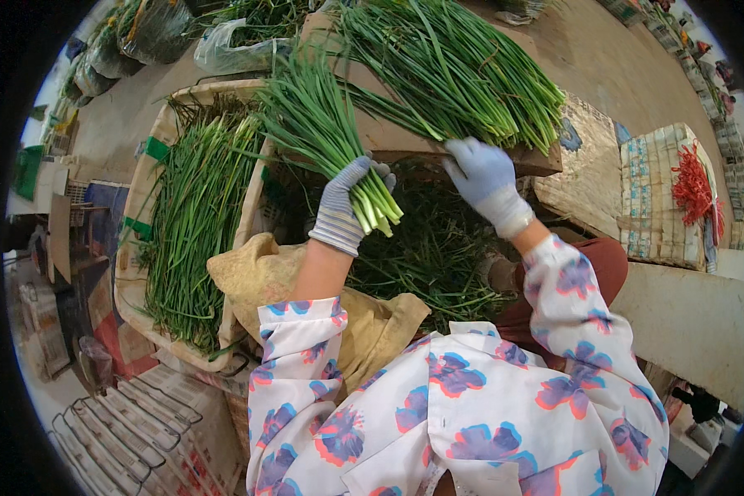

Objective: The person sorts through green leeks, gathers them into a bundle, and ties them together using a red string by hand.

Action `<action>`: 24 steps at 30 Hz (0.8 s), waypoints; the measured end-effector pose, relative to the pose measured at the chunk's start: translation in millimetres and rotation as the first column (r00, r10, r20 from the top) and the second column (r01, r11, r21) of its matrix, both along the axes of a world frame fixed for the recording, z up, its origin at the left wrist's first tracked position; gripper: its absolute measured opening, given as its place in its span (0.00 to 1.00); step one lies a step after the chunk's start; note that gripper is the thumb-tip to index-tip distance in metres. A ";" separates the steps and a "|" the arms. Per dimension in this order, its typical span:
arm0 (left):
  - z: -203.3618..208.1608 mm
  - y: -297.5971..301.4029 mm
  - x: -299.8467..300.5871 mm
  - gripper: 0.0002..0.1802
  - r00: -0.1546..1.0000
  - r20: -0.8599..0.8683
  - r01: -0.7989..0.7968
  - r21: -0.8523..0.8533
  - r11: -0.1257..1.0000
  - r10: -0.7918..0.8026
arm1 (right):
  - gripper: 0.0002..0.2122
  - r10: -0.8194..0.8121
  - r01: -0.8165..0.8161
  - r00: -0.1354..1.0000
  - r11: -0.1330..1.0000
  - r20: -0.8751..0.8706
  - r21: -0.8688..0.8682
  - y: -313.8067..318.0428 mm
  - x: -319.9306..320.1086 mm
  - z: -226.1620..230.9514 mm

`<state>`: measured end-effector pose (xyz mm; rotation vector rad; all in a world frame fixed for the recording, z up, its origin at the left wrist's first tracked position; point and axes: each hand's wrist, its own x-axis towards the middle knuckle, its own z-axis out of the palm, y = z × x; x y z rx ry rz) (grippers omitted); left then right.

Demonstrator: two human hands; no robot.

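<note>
A long cardboard box (140, 248) at the person's left, patched with green tape, lies full of loose green chives (192, 223). Ahead, a flat cardboard sheet (388, 132) serves as the table and carries a fanned heap of chives (455, 70). At the right stands a stack of pale printed cartons (657, 186) with a tuft of red ties (693, 188) on top (the print is too small to make out). A yellow-brown cloth (260, 277) is draped beside the box.

The left hand (347, 198), in a grey knit glove, has its fingers clenched around a bunch of chives (326, 132), white root ends pointing down and right, leaves fanning up over the sheet. The right hand (484, 178), in a pale blue glove, rests on the front edge of the sheet just below the heap; I cannot tell whether its fingers grasp anything.
</note>
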<state>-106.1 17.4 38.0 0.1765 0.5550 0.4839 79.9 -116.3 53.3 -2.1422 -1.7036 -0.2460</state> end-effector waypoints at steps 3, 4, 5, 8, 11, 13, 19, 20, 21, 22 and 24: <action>-13.0 -6.5 15.7 0.10 0.993 0.076 0.093 -0.015 0.996 -0.091 | 0.05 -0.067 0.094 0.977 0.988 0.201 -0.127 33.1 29.7 -8.2; -7.5 -5.5 16.3 0.10 0.991 0.092 0.096 -0.005 0.995 -0.095 | 0.04 -0.092 0.132 0.976 0.972 0.198 -0.197 40.3 37.0 -12.9; -1.4 -4.4 16.8 0.11 0.989 0.109 0.100 0.006 0.995 -0.100 | 0.03 -0.118 0.169 0.973 0.949 0.198 -0.265 42.2 42.3 -17.3; 3.1 8.6 -1.0 0.15 0.950 0.295 0.092 0.046 0.995 -0.102 | 0.02 0.126 -0.123 0.992 0.987 0.025 -0.103 21.9 6.2 -1.8; 18.8 14.8 -11.0 0.18 0.915 0.387 0.043 0.181 0.983 -0.111 | 0.02 0.497 -0.474 0.853 0.616 -0.156 -0.629 -31.8 -36.7 -16.1; 26.5 14.0 -7.0 0.17 0.904 0.406 0.031 0.254 0.967 -0.135 | 0.03 0.549 -0.566 0.797 0.537 -0.251 -0.625 -59.6 -30.5 -22.7; 2.8 9.3 12.8 0.12 0.972 0.161 0.141 0.192 0.971 -0.173 | 0.06 0.139 -0.147 0.841 0.989 -0.522 0.027 -74.4 15.5 -29.0; -3.7 8.1 13.6 0.12 0.969 0.166 0.158 0.158 0.975 -0.184 | 0.07 0.047 -0.006 0.841 0.997 -0.540 0.077 -75.7 17.0 -31.8; -6.1 7.0 16.1 0.12 0.975 0.123 0.168 0.144 0.975 -0.186 | 0.07 -0.088 0.172 0.854 0.978 -0.512 0.120 -77.1 18.0 -33.4; -8.3 6.1 17.9 0.12 0.979 0.079 0.176 0.129 0.976 -0.187 | 0.11 -0.214 0.276 0.801 0.961 -0.559 0.027 -81.4 24.2 -42.1; -19.5 -2.0 22.3 0.11 0.978 -0.012 0.210 0.102 0.972 -0.210 | 0.18 -0.280 0.206 0.557 0.959 -0.782 -0.196 -81.9 29.0 -63.6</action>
